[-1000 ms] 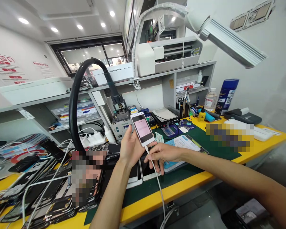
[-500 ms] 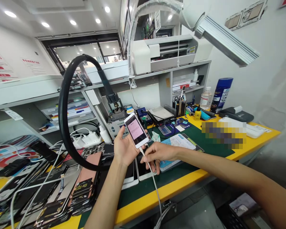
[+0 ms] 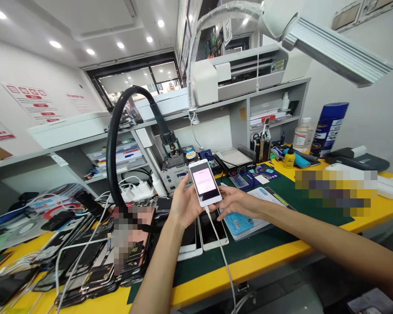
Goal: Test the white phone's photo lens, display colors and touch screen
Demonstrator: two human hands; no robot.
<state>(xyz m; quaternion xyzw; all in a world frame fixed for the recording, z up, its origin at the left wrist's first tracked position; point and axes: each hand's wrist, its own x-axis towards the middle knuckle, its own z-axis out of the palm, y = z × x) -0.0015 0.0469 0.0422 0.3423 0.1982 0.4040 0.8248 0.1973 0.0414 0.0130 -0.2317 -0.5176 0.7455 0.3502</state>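
My left hand holds a white phone upright above the bench, its screen lit pink-white. A white cable is plugged into the phone's bottom edge and hangs down over the bench's front edge. My right hand rests beside the phone's lower right corner, fingers loosely extended and touching its edge, off the cable. Two more white phones lie flat on the green mat just under my hands.
A heap of dark phones and screens with white cables fills the left of the yellow bench. A black hose arch and a grey station stand behind. Bottles, a blue can and tools line the back right. A lamp hangs overhead.
My right hand has let go of the cable near the plug and now sits beside the phone. The phone stays in my left hand, with the cable plugged in.
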